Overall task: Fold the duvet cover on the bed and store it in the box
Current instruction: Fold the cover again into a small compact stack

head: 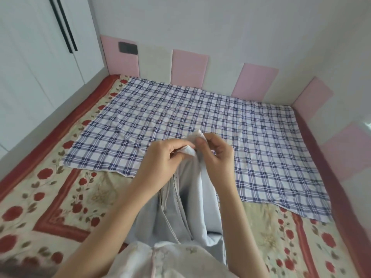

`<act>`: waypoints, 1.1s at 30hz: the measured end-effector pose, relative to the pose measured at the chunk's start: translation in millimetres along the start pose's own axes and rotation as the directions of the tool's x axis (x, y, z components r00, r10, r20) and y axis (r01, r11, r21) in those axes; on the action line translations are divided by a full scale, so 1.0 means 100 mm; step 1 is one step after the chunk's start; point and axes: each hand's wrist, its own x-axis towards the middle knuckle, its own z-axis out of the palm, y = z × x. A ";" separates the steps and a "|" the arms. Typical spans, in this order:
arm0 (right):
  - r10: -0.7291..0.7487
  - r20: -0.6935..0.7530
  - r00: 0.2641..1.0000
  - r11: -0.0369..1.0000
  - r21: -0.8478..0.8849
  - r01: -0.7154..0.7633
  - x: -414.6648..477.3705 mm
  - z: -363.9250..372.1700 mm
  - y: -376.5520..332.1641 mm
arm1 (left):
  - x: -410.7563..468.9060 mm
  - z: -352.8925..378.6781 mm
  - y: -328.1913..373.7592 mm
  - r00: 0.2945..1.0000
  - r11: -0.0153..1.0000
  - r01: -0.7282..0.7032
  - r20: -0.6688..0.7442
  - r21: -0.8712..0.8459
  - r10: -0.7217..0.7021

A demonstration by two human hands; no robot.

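A corner of the pale grey-blue duvet cover (192, 207) is held up above the near edge of the checked cloth (180, 109), about midway along that edge. The corner is pinched by the left hand (160, 157) between thumb and curled forefinger, with the other fingers folded in beneath. Just beside it, the same bunched white corner is gripped by the right hand (216, 153), its thumb and first fingers closed on the fabric and the remaining fingers bent. The two hands are nearly touching.

From the grip, the duvet cover hangs down in long folds on the near side of the checked cloth, towards the person's body. A stitched seam can be seen running down the hanging fabric. Whether the pale fabric and the checked cloth are one piece cannot be told.

The checked cloth, blue and white, is spread flat. Under it and around its left and near sides, a floral bedspread (60, 197) with red roses and red borders is seen. Beyond its far edge and along its right side, pink and cream padded wall panels (189, 66) are fixed. A dark socket plate (127, 47) is set in the panel beyond the cloth's far left corner. To the left of the cloth, a white wardrobe (30, 67) with long black handles (64, 25) is seen.
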 end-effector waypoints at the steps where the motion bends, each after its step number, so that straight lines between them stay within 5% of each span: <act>1: -0.007 0.012 1.000 1.000 0.002 0.007 -0.03 0.03 -0.01 | -0.02 0.00 0.00 1.000 1.000 0.004 -0.024 -0.013 -0.004; 8: -0.082 0.137 0.987 0.994 -0.062 0.091 -0.17 0.05 0.01 | -0.17 0.00 0.05 0.962 0.987 0.066 -0.253 -0.149 -0.102; 17: -0.019 0.409 0.912 0.999 -0.019 0.030 -0.28 -0.10 -0.15 | -0.18 -0.12 0.14 0.993 0.995 0.020 -0.117 -0.096 -0.031; 21: 0.060 0.282 0.958 0.997 0.020 -0.069 -0.27 0.00 -0.14 | -0.14 -0.13 0.14 0.997 0.999 -0.013 -0.074 -0.040 0.010; 25: 0.141 0.398 0.907 0.990 -0.049 -0.133 -0.22 -0.10 -0.18 | -0.19 -0.16 0.09 0.999 1.000 0.016 0.031 -0.006 -0.016; 28: 0.139 0.488 0.862 0.981 -0.184 -0.054 -0.23 -0.14 -0.23 | -0.21 -0.17 0.09 0.999 0.999 0.014 0.034 0.028 -0.015; 33: 0.029 0.449 0.893 0.978 -0.198 0.067 -0.38 -0.12 -0.14 | -0.30 -0.21 0.10 0.995 0.994 0.080 0.063 -0.075 -0.075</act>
